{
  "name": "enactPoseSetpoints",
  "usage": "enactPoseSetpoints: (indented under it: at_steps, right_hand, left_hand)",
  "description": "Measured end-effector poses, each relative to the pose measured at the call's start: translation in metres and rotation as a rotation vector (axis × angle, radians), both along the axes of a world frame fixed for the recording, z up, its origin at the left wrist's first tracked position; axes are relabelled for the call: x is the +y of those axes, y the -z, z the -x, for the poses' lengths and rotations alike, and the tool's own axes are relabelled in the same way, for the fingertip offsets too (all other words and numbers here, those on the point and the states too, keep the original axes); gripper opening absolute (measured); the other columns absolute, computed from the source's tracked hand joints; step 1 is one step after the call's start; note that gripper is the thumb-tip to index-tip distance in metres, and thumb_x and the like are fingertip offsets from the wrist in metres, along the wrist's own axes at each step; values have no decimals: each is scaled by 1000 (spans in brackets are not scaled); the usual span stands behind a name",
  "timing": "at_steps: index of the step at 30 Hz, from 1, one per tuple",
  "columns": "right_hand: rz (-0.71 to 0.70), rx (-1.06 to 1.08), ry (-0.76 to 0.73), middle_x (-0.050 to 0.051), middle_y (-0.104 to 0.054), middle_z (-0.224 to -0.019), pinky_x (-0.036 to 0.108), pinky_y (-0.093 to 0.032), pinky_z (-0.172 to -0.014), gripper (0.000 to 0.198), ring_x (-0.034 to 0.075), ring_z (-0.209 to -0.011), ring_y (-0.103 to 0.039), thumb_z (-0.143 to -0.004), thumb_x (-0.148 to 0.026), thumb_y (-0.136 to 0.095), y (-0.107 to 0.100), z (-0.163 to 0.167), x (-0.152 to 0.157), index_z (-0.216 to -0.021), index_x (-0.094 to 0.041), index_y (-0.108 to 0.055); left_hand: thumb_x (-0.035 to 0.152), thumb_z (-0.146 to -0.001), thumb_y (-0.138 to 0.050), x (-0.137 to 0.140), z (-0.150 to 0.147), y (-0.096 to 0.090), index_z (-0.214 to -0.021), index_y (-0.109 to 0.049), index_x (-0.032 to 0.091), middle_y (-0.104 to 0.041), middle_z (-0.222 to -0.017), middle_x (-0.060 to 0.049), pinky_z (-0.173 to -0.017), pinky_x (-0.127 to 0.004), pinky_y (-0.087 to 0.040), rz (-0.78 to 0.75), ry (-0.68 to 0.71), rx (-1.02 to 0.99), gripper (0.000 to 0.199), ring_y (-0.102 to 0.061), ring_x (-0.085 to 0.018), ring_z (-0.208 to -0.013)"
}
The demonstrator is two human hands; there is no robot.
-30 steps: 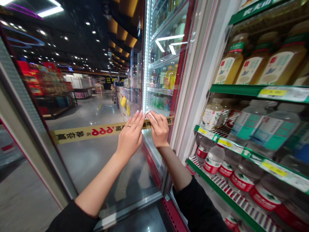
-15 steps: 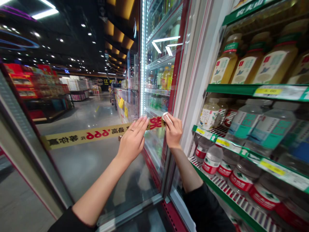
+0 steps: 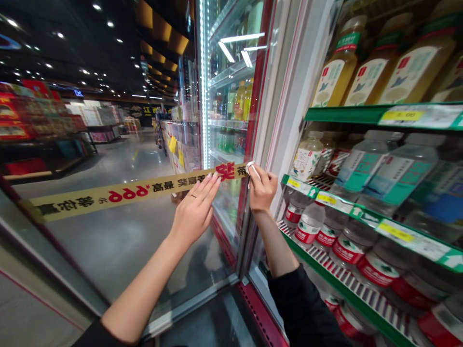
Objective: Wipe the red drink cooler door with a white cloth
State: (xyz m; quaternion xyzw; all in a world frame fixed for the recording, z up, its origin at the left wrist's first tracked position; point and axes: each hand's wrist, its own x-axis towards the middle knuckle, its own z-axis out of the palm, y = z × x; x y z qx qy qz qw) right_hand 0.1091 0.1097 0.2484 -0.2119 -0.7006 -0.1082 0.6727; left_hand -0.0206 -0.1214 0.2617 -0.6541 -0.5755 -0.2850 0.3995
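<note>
A long yellow strip (image 3: 167, 187) with black and red characters runs across the glass door (image 3: 119, 250) of a drinks cooler; its lettering looks mirrored. My left hand (image 3: 191, 207) lies flat over the strip, fingers stretched out and close together, a thin dark ring on one of them. At the strip's right end, near the door frame, my right hand (image 3: 264, 190) pinches a small white curled piece (image 3: 250, 167). It looks like the rolled end of the strip, but the fingers partly cover it.
Right of me, cooler shelves (image 3: 361, 115) with green edges hold amber tea bottles (image 3: 333, 77) and red-labelled water bottles (image 3: 309, 224). A white door frame (image 3: 285, 86) stands between. Through the glass are a lit cooler (image 3: 224, 115), a grey floor (image 3: 126, 159) and red stacked boxes (image 3: 12, 113).
The view has shifted right and slightly down. My left hand has slid down off the strip a little, showing more of its characters. My right hand still pinches the white piece.
</note>
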Motion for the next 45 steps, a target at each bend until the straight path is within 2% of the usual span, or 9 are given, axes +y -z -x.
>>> enactPoseSetpoints:
  at_steps: [6,11,15,18,24,29,35,39,45]
  right_hand:
    - [107,55,-7,18,-78,-140,43,-56,-113,41,27,-125,-71,-117,-27,-45,24,16,-26,-138,-19,-79]
    - [131,-78,-105,24,-62,-162,50,-52,-122,47,31,-141,-64,-116,-24,-40,34,22,-55,-155,-14,-64]
    - [128,-222,-131,24,-57,-167,54,-51,-124,48,34,-145,-59,-114,-24,-44,48,18,-57,-159,-14,-59]
    - [177,-119,-65,28,-59,-162,54,-51,-121,50,35,-146,-58,-116,-24,-34,60,17,-53,-158,-12,-59]
    - [289,-86,-89,28,-51,-169,53,-45,-126,52,31,-159,-48,-117,-22,-28,44,28,-71,-162,-9,-51]
    - [291,-272,-193,25,-58,-165,50,-42,-131,50,28,-159,-50,-115,-14,-32,59,26,-86,-158,-10,-58]
    - [458,-106,-93,35,-52,-166,61,-43,-127,51,36,-159,-50,-114,-16,-33,72,24,-77,-158,-2,-56]
    - [356,-194,-163,31,-47,-171,54,-41,-131,52,31,-167,-40,-114,-15,-33,58,35,-90,-162,-3,-52]
    - [184,-191,-185,25,-64,-158,49,-49,-124,49,27,-152,-59,-117,-18,-31,75,34,-99,-156,-14,-61]
  left_hand:
    - [6,-106,-43,-18,9,14,-183,-6,28,-42,-178,-9,-138,-50,-39,-13,-43,-55,88,-41,-26,-165]
    - [3,-104,-42,-32,11,27,-183,-10,29,-42,-178,-8,-138,-51,-40,-42,-79,-113,89,-39,-26,-167]
    - [3,-104,-42,-41,6,42,-183,-9,29,-42,-179,-9,-137,-51,-41,-21,-91,-154,90,-39,-27,-167]
    - [4,-104,-42,-42,-2,54,-183,-8,29,-42,-178,-10,-137,-52,-41,13,-104,-204,89,-39,-27,-167]
    - [3,-101,-45,-26,-16,72,-183,-7,26,-41,-179,-12,-135,-53,-44,34,-88,-235,93,-37,-28,-168]
    - [6,-105,-42,-31,-17,77,-182,-17,23,-41,-179,-12,-138,-50,-40,-8,-124,-250,82,-38,-29,-167]
    - [8,-110,-28,-46,-27,73,-174,-33,17,-45,-178,-9,-139,-47,-36,84,-152,-289,66,-36,-27,-167]
    - [9,-109,-33,-45,-29,77,-178,-28,20,-44,-178,-9,-139,-50,-37,68,-134,-320,70,-36,-28,-167]
    - [2,-101,-41,-59,-8,82,-183,-15,24,-36,-180,-11,-139,-55,-36,61,-144,-311,88,-31,-27,-169]
